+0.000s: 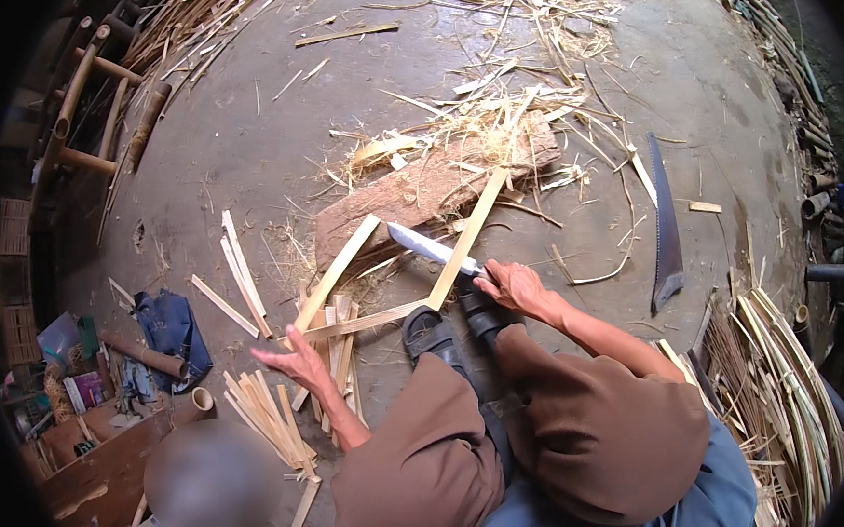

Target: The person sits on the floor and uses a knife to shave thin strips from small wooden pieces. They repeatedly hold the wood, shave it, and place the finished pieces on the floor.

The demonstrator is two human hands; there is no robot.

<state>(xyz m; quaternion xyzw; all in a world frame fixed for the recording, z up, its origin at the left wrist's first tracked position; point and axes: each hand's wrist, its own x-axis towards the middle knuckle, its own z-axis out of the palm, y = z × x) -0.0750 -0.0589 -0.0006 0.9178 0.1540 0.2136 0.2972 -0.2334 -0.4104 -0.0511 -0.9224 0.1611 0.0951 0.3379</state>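
Observation:
My right hand (512,288) is wrapped round the handle of a knife (433,248), whose long pale blade points to the far left. A light bamboo strip (368,321) bends at two corners, its ends (340,265) rising away from me. The right arm of the strip (469,238) crosses the knife, near my sandals (428,333). My left hand (309,366) is stretched out with fingers apart at the strip's left corner; whether it touches the strip I cannot tell. Cut bamboo slats (343,357) lie just right of that hand, and more slats (262,414) lie to its left.
Ahead lies a reddish wooden board (380,206) strewn with shavings (502,143). A hand saw (667,234) rests on the floor at right, above a bundle of strips (776,367). At left are blue cloth (173,327), a wooden box (106,476) and a bamboo ladder-like frame (87,160).

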